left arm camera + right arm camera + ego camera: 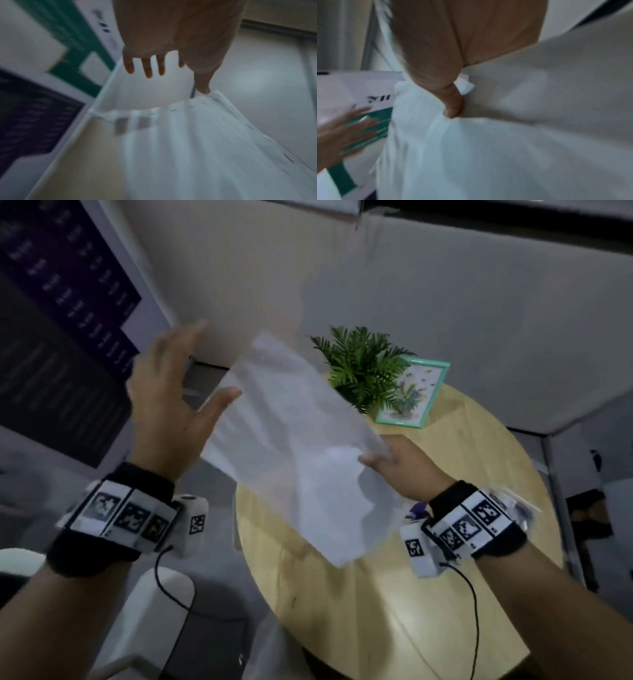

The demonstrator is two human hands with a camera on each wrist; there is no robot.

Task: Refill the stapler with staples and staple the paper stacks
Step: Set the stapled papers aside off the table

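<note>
The paper stack [301, 446] is up in the air above the round tabletop [455, 594], not lying on it. The right hand [399, 465] pinches it at one edge, thumb on the near face and fingers hidden behind the sheets; the right wrist view shows the thumb pressed into the paper and the sheets creasing around it. The left hand [168, 402] is spread, fingers straight and apart, holding nothing. In the head view its thumb reaches toward the stack's left edge; from the left wrist view the thumb tip seems to be right at the paper's edge, though blur makes it hard to say whether it touches.

The stack's long axis runs on a slant, from its far upper corner near the plant [363, 371] down toward the person, with the lower end drooping and wrinkled. So the paper lies between the two hands: the right one carries it from the right side, and the left one is the free hand, just beside the opposite long edge.

I judge that the next move turns on the left hand closing on that left edge, so the sheets can be squared up.

The stapler is not clearly in view. A framed picture [412, 392] stands beside the plant at the far side of the tabletop.
</note>
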